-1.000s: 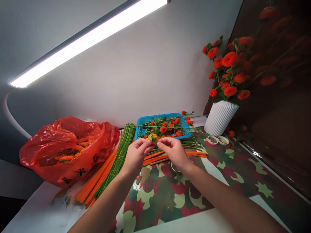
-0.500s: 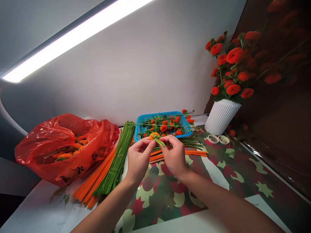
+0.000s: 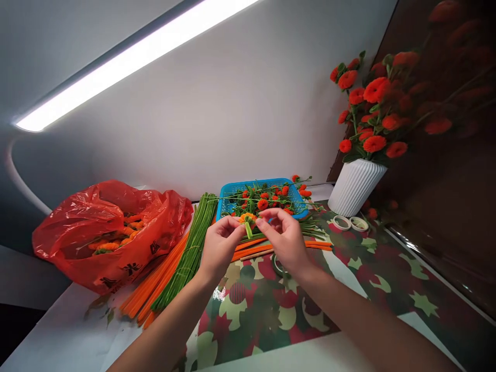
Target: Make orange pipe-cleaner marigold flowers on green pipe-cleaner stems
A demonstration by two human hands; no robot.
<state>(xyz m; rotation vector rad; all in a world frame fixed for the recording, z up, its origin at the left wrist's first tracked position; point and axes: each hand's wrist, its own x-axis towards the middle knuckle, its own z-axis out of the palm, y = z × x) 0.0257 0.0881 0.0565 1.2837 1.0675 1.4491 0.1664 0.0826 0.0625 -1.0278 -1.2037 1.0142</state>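
Note:
A small orange flower (image 3: 248, 218) with a green base and a short green strip (image 3: 248, 230) hanging below it is held up between both hands, in front of the basket. My left hand (image 3: 221, 245) pinches its left side between thumb and fingers. From the right, my right hand (image 3: 284, 240) has its thumb and index finger together at the flower's edge, its other fingers curled. Behind them stands a blue basket (image 3: 306, 213) holding red flowers (image 3: 262, 204) with green stems. Orange strips (image 3: 315, 244) and green stems lie just beyond my hands.
Left of my hands lie a bundle of green stems (image 3: 194, 248), orange stems (image 3: 155, 289) and a red plastic bag (image 3: 77, 227) with orange flowers. A white vase (image 3: 354, 187) of red flowers and two tape rolls (image 3: 342, 222) stand right. A lamp (image 3: 135, 62) hangs above.
The green strip, earlier slanting right towards my right thumb, now hangs down from the flower. My right hand's thumb and index finger have moved up to the flower's side. The view has shifted slightly.

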